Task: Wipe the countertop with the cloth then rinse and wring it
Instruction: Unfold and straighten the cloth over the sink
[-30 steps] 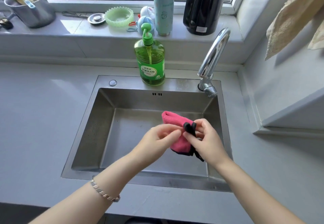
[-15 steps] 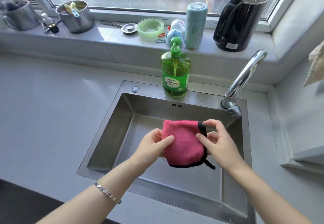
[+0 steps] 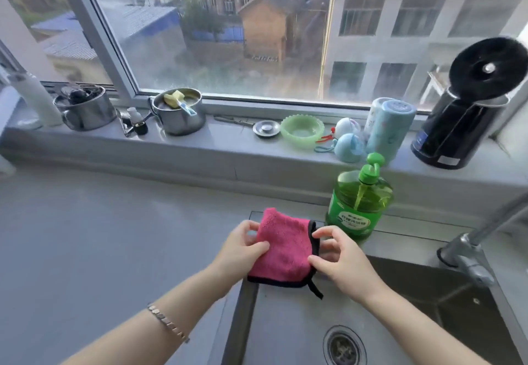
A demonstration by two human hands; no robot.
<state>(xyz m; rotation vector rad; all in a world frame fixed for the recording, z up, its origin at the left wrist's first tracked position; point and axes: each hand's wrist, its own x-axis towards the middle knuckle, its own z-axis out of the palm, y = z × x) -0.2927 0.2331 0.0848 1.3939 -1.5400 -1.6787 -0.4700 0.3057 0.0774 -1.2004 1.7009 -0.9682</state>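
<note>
A folded pink cloth [image 3: 283, 247] with black trim is held up between both hands, above the sink's back left corner. My left hand [image 3: 238, 250] pinches its left edge with thumb in front and fingers behind. My right hand [image 3: 340, 259] pinches its right, black-trimmed edge. A black loop of trim dangles below the cloth. The grey countertop [image 3: 108, 236] stretches to the left. The steel sink [image 3: 285, 322] with its drain [image 3: 344, 346] lies below the hands, and the tap [image 3: 483, 230] stands at the right.
A green dish-soap pump bottle [image 3: 360, 207] stands on the sink's back rim, just behind my right hand. The window ledge carries two steel pots [image 3: 178, 112], a green bowl [image 3: 301, 129], a blue tumbler [image 3: 390, 127] and a black kettle [image 3: 463, 124].
The cloth has been unfolded wider and carried left, from over the sink's middle to its back left corner. The view has swung up and left.
</note>
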